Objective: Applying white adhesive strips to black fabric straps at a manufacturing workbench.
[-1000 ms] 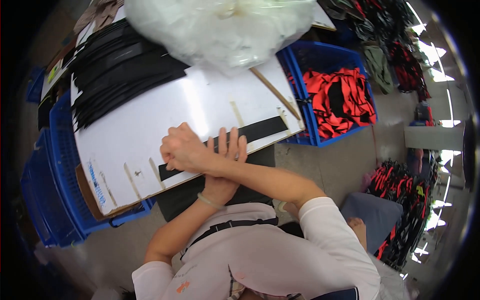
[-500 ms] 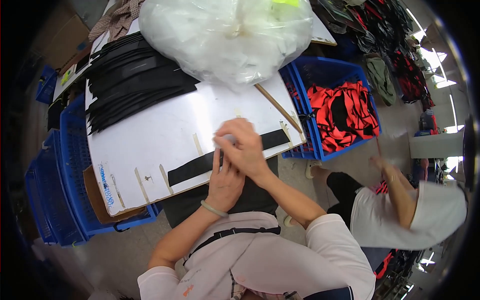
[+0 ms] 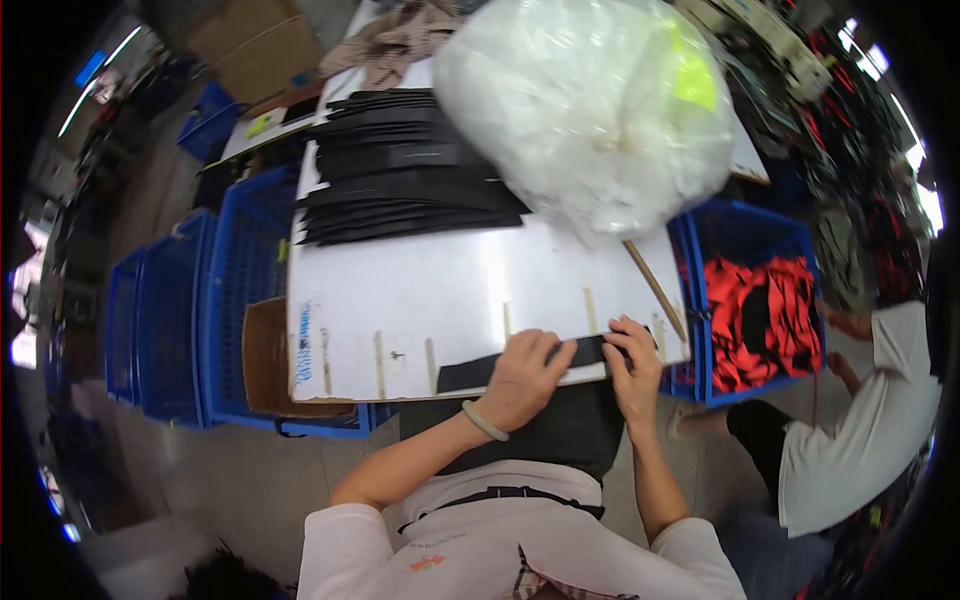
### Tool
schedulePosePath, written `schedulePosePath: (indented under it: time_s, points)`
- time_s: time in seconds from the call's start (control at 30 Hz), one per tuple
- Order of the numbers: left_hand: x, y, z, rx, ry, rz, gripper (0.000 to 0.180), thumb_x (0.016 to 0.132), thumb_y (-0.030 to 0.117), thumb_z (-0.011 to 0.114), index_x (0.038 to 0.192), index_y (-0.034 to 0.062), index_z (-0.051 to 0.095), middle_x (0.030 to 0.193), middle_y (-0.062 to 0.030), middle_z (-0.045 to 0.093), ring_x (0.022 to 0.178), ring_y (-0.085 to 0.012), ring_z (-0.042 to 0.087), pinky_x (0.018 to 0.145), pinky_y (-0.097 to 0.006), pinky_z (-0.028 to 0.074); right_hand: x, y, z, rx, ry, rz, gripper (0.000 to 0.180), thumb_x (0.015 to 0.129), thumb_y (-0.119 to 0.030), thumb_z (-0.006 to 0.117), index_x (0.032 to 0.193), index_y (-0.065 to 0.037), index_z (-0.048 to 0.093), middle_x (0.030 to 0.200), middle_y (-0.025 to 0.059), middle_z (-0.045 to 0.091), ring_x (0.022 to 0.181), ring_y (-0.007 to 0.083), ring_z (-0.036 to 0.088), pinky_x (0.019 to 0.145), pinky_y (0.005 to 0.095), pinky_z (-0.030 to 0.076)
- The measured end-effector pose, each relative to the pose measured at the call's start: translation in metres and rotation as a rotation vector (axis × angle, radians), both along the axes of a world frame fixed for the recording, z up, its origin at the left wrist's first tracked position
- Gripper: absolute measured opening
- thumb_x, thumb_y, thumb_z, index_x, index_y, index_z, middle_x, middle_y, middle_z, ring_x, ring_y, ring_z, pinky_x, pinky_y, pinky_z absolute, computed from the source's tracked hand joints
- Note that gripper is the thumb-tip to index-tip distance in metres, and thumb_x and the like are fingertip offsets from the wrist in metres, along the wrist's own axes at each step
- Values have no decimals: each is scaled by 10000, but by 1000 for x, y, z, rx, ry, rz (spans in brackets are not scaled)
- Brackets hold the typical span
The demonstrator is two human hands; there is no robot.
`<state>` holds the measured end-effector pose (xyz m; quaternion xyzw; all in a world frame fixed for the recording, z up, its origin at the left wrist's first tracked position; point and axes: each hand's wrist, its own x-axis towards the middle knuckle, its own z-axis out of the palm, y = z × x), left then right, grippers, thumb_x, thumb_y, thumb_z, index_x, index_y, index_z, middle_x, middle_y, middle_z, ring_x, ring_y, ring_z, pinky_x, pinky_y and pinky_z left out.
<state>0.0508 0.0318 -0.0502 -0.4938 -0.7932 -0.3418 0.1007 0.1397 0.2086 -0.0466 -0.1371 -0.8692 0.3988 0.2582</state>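
Note:
A long black fabric strip point(image 3: 470, 374) lies along the near edge of the white tabletop point(image 3: 430, 285). Over its middle, my left hand point(image 3: 527, 378) is palm down, its fingers bent and close together on the cloth. My right hand point(image 3: 636, 375) grips the strip towards its right end, with thumb and fingertips at the cloth. A short stretch of the strip shows between both hands. Whatever is under my fingers is hidden.
Stacked black fabric pieces point(image 3: 410, 180) lie at the far left of the table. Beside them are a big clear plastic bag point(image 3: 590, 120) and a wooden stick point(image 3: 655, 290). Blue crates point(image 3: 712, 300) flank the table; the right one holds red-and-black pieces. A person point(image 3: 850, 430) is at the right.
My hands were together over the strip, the right one raised and blurred. Now they are apart, with the right hand down near the strip's right end. The whole view has turned and shifted.

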Motion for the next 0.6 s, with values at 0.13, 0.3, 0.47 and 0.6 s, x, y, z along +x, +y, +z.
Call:
schedulePosePath:
  time_s: [0.13, 0.3, 0.47, 0.6]
  points:
    - [-20, -29, 18, -70, 22, -58, 428, 708, 58, 692, 1116, -11, 582, 946, -116, 558, 883, -275, 545, 789, -367, 471, -11, -11, 20, -179, -7, 31, 116, 822, 34, 636, 935, 32, 663, 1054, 133, 644, 1048, 232, 599, 929, 335, 453]
    - [-86, -119, 35, -146, -86, 74, 318, 742, 4, 614, 1060, -3, 601, 921, -124, 566, 873, -273, 547, 792, -357, 481, -64, -21, 48, -152, 75, 139, 109, 801, 25, 663, 909, 36, 661, 954, 130, 656, 920, 241, 634, 829, 307, 479]
    - [-114, -188, 16, -219, 70, 303, 322, 771, -16, 647, 1076, 86, 644, 1110, -125, 560, 1092, -304, 532, 952, -425, 420, -204, -84, 54, 13, 231, 462, 141, 783, -42, 683, 919, -7, 668, 981, 128, 653, 950, 297, 615, 823, 353, 492]
    - [-119, -193, 3, -140, 56, 386, 332, 770, -9, 634, 1092, 70, 642, 1152, -137, 550, 1157, -316, 507, 1002, -444, 386, -298, -129, 31, 270, 150, 459, 201, 807, -173, 686, 963, -47, 698, 975, 92, 658, 949, 292, 597, 804, 392, 497]
